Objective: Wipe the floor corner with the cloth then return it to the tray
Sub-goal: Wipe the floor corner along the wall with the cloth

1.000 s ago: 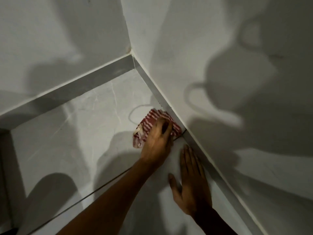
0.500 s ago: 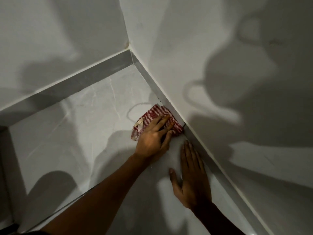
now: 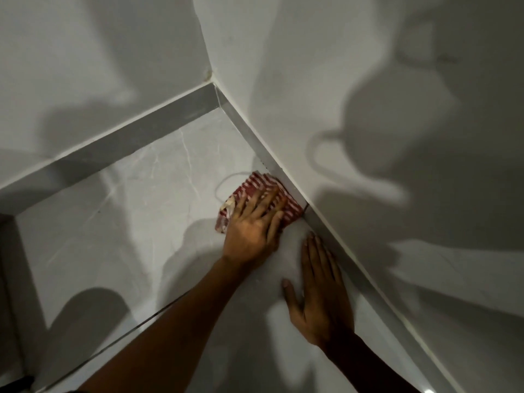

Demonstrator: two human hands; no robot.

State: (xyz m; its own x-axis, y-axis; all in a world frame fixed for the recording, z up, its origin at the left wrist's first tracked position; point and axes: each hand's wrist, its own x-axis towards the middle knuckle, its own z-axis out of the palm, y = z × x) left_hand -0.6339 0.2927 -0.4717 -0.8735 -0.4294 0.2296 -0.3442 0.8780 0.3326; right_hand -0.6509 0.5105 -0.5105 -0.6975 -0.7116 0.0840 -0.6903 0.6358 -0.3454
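Observation:
A red-and-white striped cloth [image 3: 256, 188] lies bunched on the pale marble floor, pushed against the grey skirting of the right wall. My left hand [image 3: 256, 224] presses flat on the cloth with fingers spread, covering its near half. My right hand [image 3: 319, 287] rests palm down on the bare floor just behind, fingers together along the skirting, holding nothing. The floor corner [image 3: 219, 107] lies farther ahead, apart from the cloth. No tray is in view.
Two white walls meet at the corner, each edged with a grey skirting strip [image 3: 127, 143]. A dark grout line [image 3: 136, 327] crosses the floor under my left forearm. Strong shadows fall on walls and floor.
My left hand has opened from a curled grip to flat spread fingers on the cloth and slid it slightly along the right skirting. My right hand has stayed put.

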